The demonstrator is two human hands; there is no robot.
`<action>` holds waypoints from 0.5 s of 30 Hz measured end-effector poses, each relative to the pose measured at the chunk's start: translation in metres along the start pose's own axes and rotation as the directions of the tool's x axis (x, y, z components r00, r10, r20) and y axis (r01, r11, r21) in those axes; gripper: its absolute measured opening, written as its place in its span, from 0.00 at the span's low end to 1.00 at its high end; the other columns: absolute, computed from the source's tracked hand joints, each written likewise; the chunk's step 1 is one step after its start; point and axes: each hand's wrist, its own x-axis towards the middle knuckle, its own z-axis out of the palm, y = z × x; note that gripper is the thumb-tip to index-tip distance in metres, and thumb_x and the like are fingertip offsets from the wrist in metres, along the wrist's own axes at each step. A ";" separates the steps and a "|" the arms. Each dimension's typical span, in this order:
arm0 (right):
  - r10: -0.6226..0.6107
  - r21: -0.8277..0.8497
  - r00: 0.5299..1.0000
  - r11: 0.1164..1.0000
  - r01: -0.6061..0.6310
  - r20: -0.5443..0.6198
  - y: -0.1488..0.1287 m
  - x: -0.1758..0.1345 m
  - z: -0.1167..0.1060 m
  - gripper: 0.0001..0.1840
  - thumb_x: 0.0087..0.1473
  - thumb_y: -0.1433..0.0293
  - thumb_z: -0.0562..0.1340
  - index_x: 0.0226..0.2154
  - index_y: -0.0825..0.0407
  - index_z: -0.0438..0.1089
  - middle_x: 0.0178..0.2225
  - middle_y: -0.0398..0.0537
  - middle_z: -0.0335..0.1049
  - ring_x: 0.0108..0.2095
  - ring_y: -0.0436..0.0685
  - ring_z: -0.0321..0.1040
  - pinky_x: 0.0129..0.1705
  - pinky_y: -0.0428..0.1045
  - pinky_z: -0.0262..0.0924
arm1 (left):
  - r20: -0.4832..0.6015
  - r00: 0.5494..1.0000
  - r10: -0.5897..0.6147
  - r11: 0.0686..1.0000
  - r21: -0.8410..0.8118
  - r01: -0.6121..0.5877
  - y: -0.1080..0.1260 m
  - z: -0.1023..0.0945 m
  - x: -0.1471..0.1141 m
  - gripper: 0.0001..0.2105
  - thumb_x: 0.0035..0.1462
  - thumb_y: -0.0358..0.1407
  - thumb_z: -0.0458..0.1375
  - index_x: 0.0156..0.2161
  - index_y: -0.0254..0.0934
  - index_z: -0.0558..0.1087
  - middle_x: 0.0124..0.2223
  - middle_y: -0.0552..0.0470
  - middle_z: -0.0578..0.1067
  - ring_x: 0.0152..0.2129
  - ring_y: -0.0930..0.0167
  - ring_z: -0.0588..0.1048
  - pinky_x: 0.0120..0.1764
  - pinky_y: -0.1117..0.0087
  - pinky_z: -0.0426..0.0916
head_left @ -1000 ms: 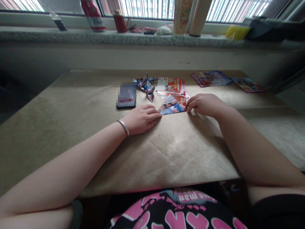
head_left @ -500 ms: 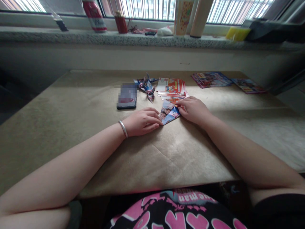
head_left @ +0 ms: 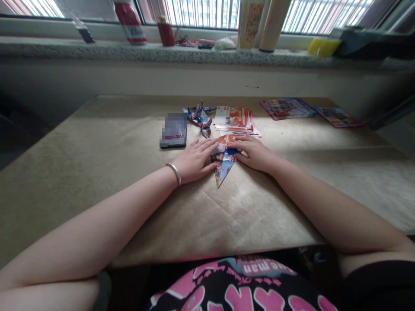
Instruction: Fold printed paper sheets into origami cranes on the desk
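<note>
A folded paper sheet [head_left: 226, 166] with printed pictures in blue and orange lies on the table, its narrow point towards me. My left hand [head_left: 197, 160] rests flat along its left edge, fingers stretched and thumb apart, the tips touching the paper. On the other side, my right hand [head_left: 254, 154] has its fingertips pressed on the blue flap, thumb near the right edge. Part of the paper is hidden under the fingers. Just beyond it sits a stack of printed cards [head_left: 234, 119], red and white. A folded paper star shape [head_left: 202, 119] lies to the left of that stack.
A phone [head_left: 174, 129] lies beyond my left hand, its screen partly blurred. More printed sheets [head_left: 288, 108] and another small pile [head_left: 339, 116] lie at the table's back right. The windowsill [head_left: 194, 55] holds a red can [head_left: 131, 21], a red jar [head_left: 166, 33] and a yellow object [head_left: 323, 46].
The folded paper has been turned so its point faces me. My left hand has slid slightly up and right and spread its fingers; my right hand has moved left over the paper.
</note>
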 end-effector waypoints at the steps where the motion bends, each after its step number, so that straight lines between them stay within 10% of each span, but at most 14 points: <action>1: 0.011 0.009 1.000 1.000 -0.011 -0.002 0.000 0.000 0.000 0.21 0.58 0.68 0.60 0.54 0.50 0.71 0.54 0.55 0.71 0.58 0.64 0.64 0.60 0.63 0.57 | 0.034 0.999 -0.002 1.000 0.010 0.001 0.000 0.000 0.000 0.31 0.66 0.49 0.48 0.68 0.34 0.54 0.70 0.43 0.54 0.67 0.60 0.54 0.67 0.51 0.47; 15: 0.141 0.339 0.980 0.937 -0.087 -0.137 -0.005 -0.001 -0.006 0.15 0.61 0.64 0.56 0.49 0.49 0.71 0.48 0.51 0.75 0.49 0.59 0.70 0.54 0.58 0.63 | 0.017 1.000 0.004 0.999 0.034 -0.005 0.000 0.000 0.000 0.29 0.65 0.52 0.49 0.63 0.36 0.63 0.65 0.45 0.63 0.62 0.60 0.61 0.65 0.57 0.53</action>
